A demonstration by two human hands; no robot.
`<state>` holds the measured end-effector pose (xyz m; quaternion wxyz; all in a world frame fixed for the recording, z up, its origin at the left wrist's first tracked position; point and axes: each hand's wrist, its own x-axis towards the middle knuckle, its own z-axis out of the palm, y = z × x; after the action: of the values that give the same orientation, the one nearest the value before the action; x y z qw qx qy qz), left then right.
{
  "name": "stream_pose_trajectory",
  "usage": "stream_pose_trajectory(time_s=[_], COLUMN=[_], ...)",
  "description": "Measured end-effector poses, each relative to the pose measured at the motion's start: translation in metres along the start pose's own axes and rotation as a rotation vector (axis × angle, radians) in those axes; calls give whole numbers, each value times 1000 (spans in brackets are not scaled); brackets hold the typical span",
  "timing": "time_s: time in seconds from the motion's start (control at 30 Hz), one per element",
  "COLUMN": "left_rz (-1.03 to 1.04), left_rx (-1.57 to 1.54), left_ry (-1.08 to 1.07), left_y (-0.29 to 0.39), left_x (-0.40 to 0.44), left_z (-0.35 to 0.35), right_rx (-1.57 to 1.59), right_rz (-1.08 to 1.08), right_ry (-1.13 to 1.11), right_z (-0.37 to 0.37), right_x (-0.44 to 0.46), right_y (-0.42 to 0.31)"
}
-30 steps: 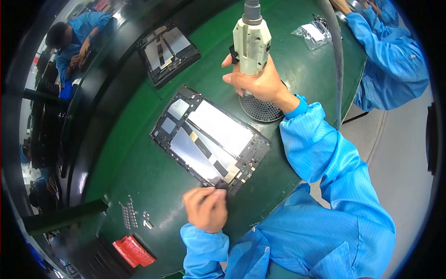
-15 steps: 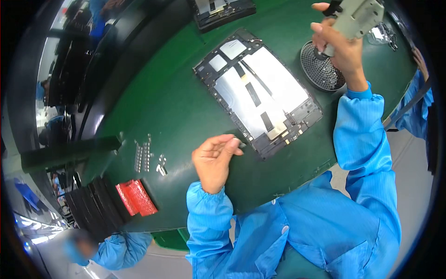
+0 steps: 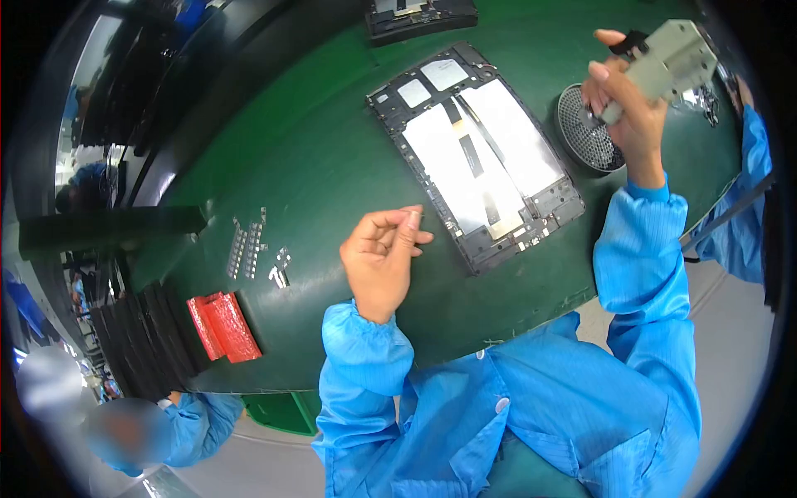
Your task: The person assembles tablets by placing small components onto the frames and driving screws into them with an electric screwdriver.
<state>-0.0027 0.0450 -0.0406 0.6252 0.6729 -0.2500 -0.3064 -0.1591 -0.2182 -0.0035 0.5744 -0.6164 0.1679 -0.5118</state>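
Note:
My left hand (image 3: 380, 261) is closed in a pinch beside the left edge of an opened tablet (image 3: 490, 158). Whatever is between its fingertips is too small to name. The tablet lies back-off on the green table, showing silver battery packs, dark ribbon cables and a black frame. At the upper right, my right hand (image 3: 638, 120) wraps around a boxy grey-green tool (image 3: 677, 62) with a black part on its side. Below that hand sits a round perforated metal dish (image 3: 585, 137), partly covered by it. The tool's lower end points toward the dish, and I cannot tell whether they touch.
Small metal parts in strips (image 3: 245, 251) and loose pieces (image 3: 281, 270) lie on the left. Near them are a red wrapped packet (image 3: 224, 326) and a black stack (image 3: 145, 340). Another device (image 3: 419, 18) stands at the back. Co-workers' sleeves (image 3: 195, 427) show at both sides.
The view has shifted slightly. My left hand has moved up and a little away from the tablet's edge, still pinched. My right hand has shifted slightly right and nearer me with the tool.

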Motion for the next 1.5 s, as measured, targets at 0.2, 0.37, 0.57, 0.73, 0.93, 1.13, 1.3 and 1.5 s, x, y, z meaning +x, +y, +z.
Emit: stream_pose_trajectory(time_s=[0.2, 0.37, 0.57, 0.73, 0.93, 1.13, 1.3, 1.5], left_rz=[-32, 2, 52, 42, 31, 99, 287, 307], left_rx=[-21, -95, -158, -248, -201, -12, 264, 320], left_ry=[37, 75, 66, 72, 65, -64, -238, -226], left_y=[-7, -7, -13, -15, -14, -17, -8, -10], left_x=[8, 5, 5, 6, 4, 3, -2, -2], left_z=[-7, -11, -16, -16, -17, -18, -17, -16], right_rx=[152, 168, 127, 133, 130, 118, 114, 94], right_rz=[106, 194, 189, 152, 194, 153, 191, 192], right_ry=[-253, -499, -491, -491, -528, -543, -526, -532], right_z=[71, 112, 125, 125, 126, 125, 126, 126], right_x=[-51, -74, -80, -80, -82, -81, -83, -84], right_y=[-37, -33, -22, -17, -18, -13, -17, -15])
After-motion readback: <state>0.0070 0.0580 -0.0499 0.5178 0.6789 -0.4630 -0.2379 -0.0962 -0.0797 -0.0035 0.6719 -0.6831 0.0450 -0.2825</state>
